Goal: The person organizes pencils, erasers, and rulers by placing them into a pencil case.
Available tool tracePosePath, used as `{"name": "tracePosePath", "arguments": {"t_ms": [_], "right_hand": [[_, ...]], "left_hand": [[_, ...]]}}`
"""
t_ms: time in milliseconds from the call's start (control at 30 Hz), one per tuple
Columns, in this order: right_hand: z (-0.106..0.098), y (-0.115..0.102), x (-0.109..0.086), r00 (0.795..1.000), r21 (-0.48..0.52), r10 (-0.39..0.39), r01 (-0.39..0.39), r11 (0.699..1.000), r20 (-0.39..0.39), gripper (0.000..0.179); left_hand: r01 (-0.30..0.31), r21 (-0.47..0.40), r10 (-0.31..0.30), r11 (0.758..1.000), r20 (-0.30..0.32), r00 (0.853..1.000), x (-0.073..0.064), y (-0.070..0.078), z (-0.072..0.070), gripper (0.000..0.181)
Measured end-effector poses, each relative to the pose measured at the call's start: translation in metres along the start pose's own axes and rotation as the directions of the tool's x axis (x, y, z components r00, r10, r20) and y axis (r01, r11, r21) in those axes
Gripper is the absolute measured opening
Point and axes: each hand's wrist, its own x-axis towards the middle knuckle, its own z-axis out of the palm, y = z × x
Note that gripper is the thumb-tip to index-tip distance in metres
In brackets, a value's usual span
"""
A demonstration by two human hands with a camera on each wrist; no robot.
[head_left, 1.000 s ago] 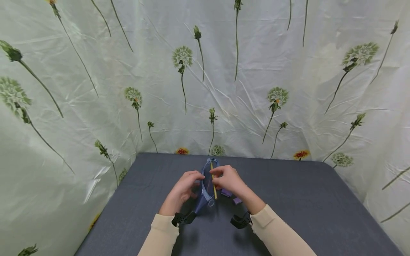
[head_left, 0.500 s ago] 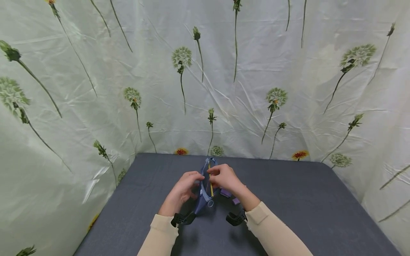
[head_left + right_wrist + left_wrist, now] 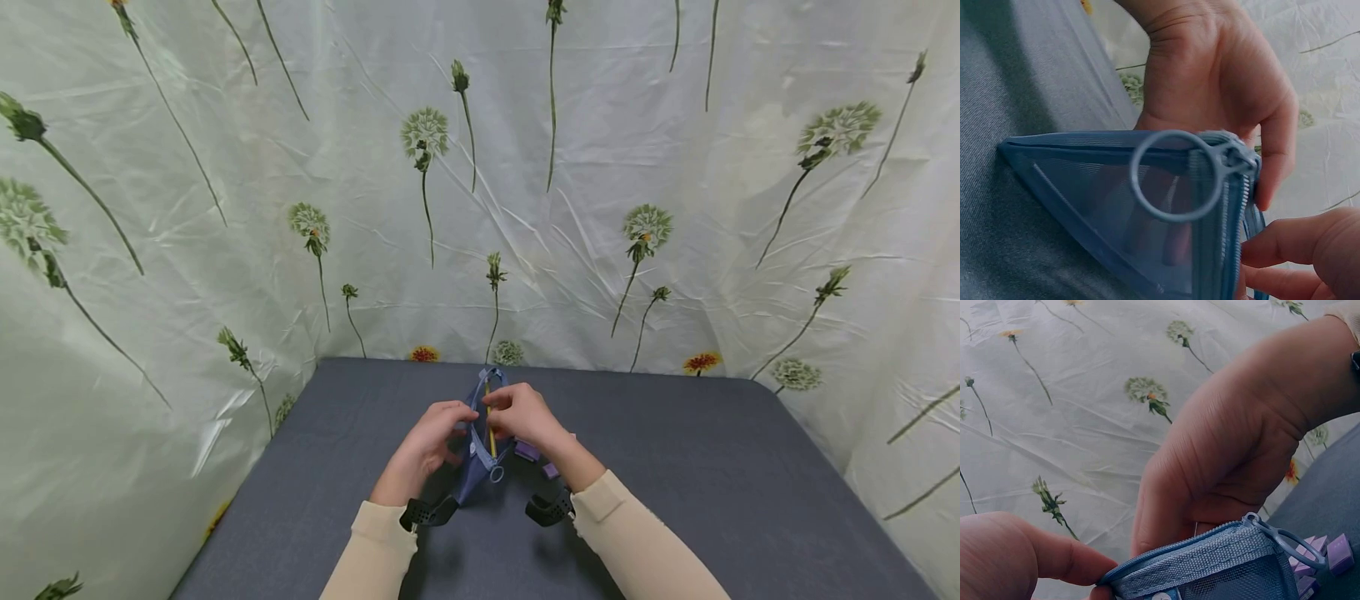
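Note:
A blue mesh zipper pouch (image 3: pixel 472 477) stands with its zipped mouth gaping upward. My left hand (image 3: pixel 435 435) grips one side of its rim between thumb and fingers. In the left wrist view the pinched edge of the pouch (image 3: pixel 1229 569) shows close up. My right hand (image 3: pixel 525 415) holds a thin yellow pencil (image 3: pixel 492 443) lengthwise in the pouch's mouth, its fingertips at the opening. From the right wrist view, the mesh wall covers part of my left hand (image 3: pixel 1210 81), and my right fingers (image 3: pixel 1279 240) reach behind the zipper. A round zipper pull (image 3: pixel 1177 218) hangs at the near end.
Purple small blocks (image 3: pixel 527 451) lie on the dark grey tabletop (image 3: pixel 675 467), just right of the pouch and partly behind my right wrist. A flower-printed white curtain (image 3: pixel 360 167) rises behind the table and along its left side.
My right hand has shifted slightly left and carried the pencil from beside the right rim to within the pouch's mouth. My left hand has stayed in place on the rim.

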Motion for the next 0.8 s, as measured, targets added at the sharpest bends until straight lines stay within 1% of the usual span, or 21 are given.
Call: {"name": "tracePosePath", "arguments": {"t_ms": [200,333,400,600,800], "right_hand": [[0.003,0.002,0.001,0.999,-0.049,-0.042,0.042,0.998,-0.004,0.036],[0.005,0.001,0.000,0.999,-0.056,-0.042,0.042,0.998,0.009,0.033],[0.005,0.000,-0.001,0.999,-0.076,-0.043,0.043,0.996,0.003,0.033],[0.005,-0.004,-0.008,0.993,-0.181,-0.086,0.071,0.981,-0.076,0.033],[-0.002,-0.007,-0.017,0.986,-0.201,-0.104,0.076,0.977,-0.129,0.028]], "left_hand": [[0.015,-0.017,-0.014,1.000,0.007,1.000,0.002,0.000,0.000,0.020],[0.015,-0.024,-0.015,1.000,0.011,1.000,0.002,0.000,-0.001,0.020],[0.013,-0.029,-0.012,1.000,0.012,1.000,0.001,0.000,-0.001,0.019],[0.005,-0.027,-0.005,1.000,0.000,1.000,0.000,0.001,0.000,0.021],[0.004,-0.019,-0.004,1.000,-0.014,1.000,0.002,-0.001,0.000,0.016]]}}
